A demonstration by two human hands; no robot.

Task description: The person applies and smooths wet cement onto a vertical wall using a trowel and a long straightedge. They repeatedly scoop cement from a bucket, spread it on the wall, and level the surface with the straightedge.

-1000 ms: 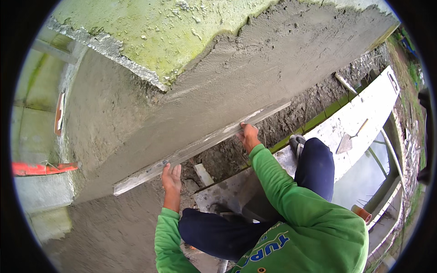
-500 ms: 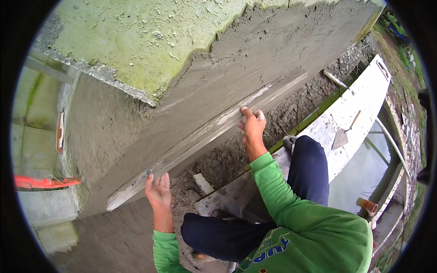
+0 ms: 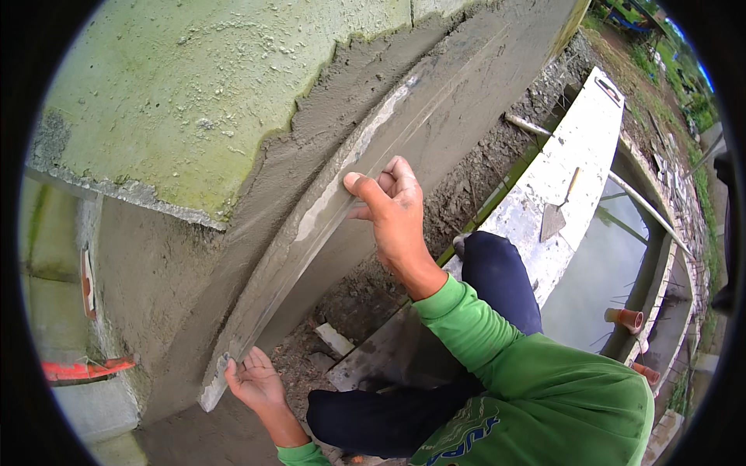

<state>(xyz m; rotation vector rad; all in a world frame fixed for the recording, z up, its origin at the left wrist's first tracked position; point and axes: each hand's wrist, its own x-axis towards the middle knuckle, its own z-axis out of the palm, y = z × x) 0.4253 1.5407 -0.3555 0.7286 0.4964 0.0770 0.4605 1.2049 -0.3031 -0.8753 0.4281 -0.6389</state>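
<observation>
A long mortar-smeared straightedge [image 3: 315,221] lies slantwise against the wet grey mortar [image 3: 458,132] on a wall, its lower end near the bottom left. My left hand [image 3: 258,382] grips that lower end, thumb on the face and fingers around the near edge. Partway up, my right hand [image 3: 395,217] holds the straightedge the same way, thumb on top and fingers curled at the edge. Above the ragged border of the mortar, the wall surface is rough and pale green [image 3: 179,101].
To my right a white, stained board [image 3: 594,128] carries a pointed trowel [image 3: 553,223]. Cloudy water [image 3: 594,272] and an orange-brown pipe stub [image 3: 624,318] are beyond it. A red object [image 3: 89,369] is at far left. Rubble and soil [image 3: 466,175] line the wall's foot.
The straightedge has moved up the wall and tilted more steeply, both hands still on it. My left hand is lower in the picture, my right hand farther left. The view has shifted.
</observation>
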